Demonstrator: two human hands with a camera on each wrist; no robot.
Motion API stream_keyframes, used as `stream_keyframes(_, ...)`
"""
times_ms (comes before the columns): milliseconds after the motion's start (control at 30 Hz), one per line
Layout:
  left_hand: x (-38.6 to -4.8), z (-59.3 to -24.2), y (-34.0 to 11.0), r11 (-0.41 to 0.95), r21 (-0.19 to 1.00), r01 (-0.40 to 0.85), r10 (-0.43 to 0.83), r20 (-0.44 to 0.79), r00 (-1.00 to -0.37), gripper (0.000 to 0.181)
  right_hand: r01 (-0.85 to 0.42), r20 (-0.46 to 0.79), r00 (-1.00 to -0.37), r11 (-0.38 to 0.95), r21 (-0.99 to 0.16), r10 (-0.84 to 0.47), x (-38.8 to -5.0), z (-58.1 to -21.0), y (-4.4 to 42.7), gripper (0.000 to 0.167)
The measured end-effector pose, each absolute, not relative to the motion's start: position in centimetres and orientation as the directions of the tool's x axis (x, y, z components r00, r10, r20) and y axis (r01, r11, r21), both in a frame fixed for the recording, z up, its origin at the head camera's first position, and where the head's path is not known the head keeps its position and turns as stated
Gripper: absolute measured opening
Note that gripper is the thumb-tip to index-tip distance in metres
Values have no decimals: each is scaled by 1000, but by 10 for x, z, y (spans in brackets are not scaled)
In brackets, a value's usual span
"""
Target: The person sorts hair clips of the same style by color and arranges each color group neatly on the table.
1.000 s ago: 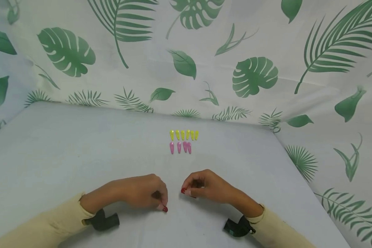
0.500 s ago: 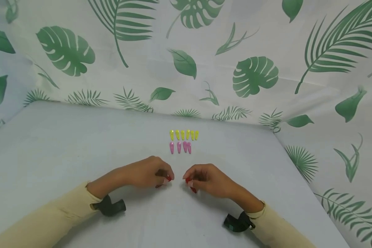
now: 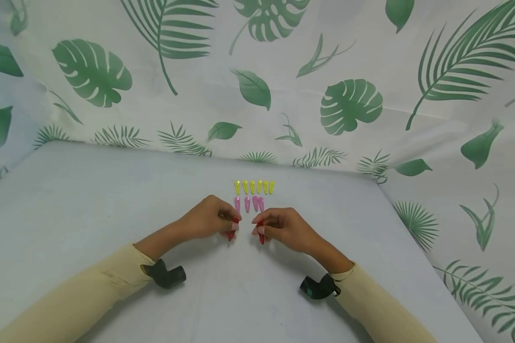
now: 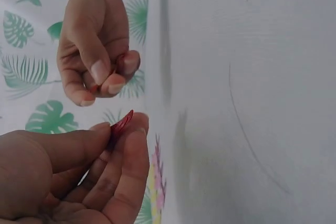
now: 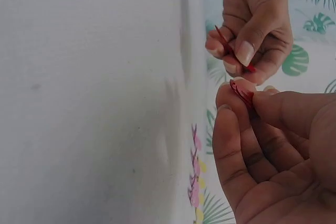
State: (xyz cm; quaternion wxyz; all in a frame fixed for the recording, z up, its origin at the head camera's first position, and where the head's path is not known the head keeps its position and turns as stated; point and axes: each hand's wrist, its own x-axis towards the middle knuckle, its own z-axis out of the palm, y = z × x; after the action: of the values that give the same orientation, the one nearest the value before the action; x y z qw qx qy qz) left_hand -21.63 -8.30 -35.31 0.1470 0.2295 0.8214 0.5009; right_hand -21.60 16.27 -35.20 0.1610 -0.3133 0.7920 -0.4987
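Observation:
In the head view my left hand [image 3: 208, 219] pinches a red snap hair clip [image 3: 231, 235] between thumb and fingertips, just above the white table. A second red snap hair clip [image 3: 262, 237] is pinched by my right hand [image 3: 291, 229], a short gap to the right. Both clips point narrow end toward me. Each wrist view shows the clips partly covered by thumb and fingers: the left one [image 4: 121, 128] and the right one [image 5: 242, 94]. Right beyond my fingertips lies a short row of pink snap hair clips [image 3: 247, 205].
Behind the pink row runs a row of several yellow snap hair clips [image 3: 252, 187]. The white table [image 3: 111, 200] ends at a leaf-print cloth [image 3: 292, 90] at the back and sides. Black wrist cameras [image 3: 168, 276] hang below both forearms.
Both hands have moved forward toward the pink row, carrying the red clips, the left also a little rightward at first. The clips have turned to point toward me. Rows on the table are unchanged.

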Motion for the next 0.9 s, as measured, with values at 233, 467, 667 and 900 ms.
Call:
stream_keyframes(233, -226, -357, -78, 403, 907, 120, 437, -75, -896, 15, -326, 35, -784, 362, -873, -620, -229, -355, 155, 15)
stream_keyframes(467, -233, -362, -72, 406, 911, 69, 366, -93, -926, 13, -284, -3, -822, 415, -865, -569, -242, -361, 150, 17)
stream_keyframes(667, -236, -366, -69, 430, 894, 123, 365, -48, -930, 14, -267, -9, -839, 426, -865, -545, -249, -367, 146, 13)
stream_keyframes(900, -237, -368, -66, 478, 847, 232, 380, 39, -924, 8, -326, 19, -829, 457, -828, -559, -252, -369, 142, 10)
